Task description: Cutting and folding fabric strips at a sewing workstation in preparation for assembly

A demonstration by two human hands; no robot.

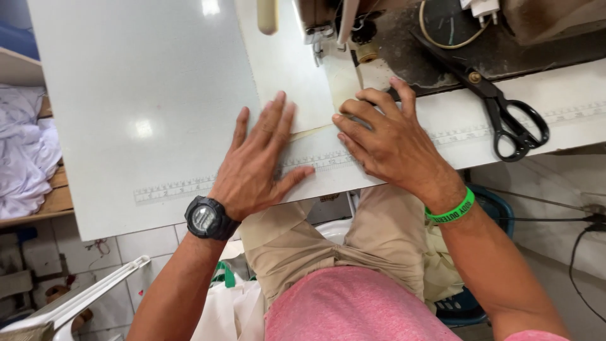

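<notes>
- The left hand (262, 161) lies flat on the white bench (145, 107), fingers spread and gripping nothing, palm down on a pale sheet of fabric (287, 69).
- The right hand (388, 142) rests just beside it, fingers bent and pressing on the same fabric's edge, closed around nothing.
- The fabric runs from under both hands up to the sewing machine (334, 22); its needle area is too dim to make out.
- A printed ruler strip (170, 188) runs along the bench's near edge, under the hands.
- Black scissors (499, 104) lie to the right, well apart from the right hand.
- A black wristwatch (205, 218) sits on the left wrist, a green band (449, 211) on the right.
</notes>
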